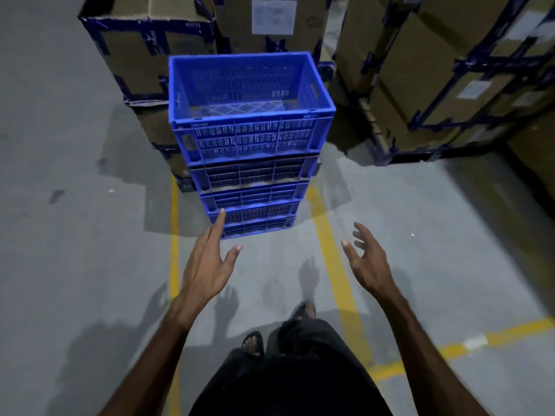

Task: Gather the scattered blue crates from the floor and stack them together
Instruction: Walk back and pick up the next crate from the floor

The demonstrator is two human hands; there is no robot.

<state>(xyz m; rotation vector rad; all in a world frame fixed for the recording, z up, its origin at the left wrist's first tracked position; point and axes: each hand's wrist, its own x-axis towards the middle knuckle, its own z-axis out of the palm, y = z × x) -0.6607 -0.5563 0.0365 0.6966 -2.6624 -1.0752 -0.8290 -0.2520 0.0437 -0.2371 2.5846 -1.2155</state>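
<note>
Crate tower looks pretty much done

We count about five blue crates (250, 139) stacked on the grey floor (75, 220) between the yellow lines (333, 247), right in front of the cardboard boxes (141, 49). No loose ones in view, so maybe finished? Our left hand (207, 265) and right hand (368, 262) reach forward, fingers spread, holding nothing, near the stack's base.

Both bare arms reached forward toward the crate stack (252, 139), empty. The left hand (207, 265) was held edge-up with fingers straight and together, thumb spread, fingertips in line with the stack's lowest left corner. The right hand (368, 259) hung apart to the right of the stack, palm turned inward, its fingers loosely spread and slightly bent.
</note>
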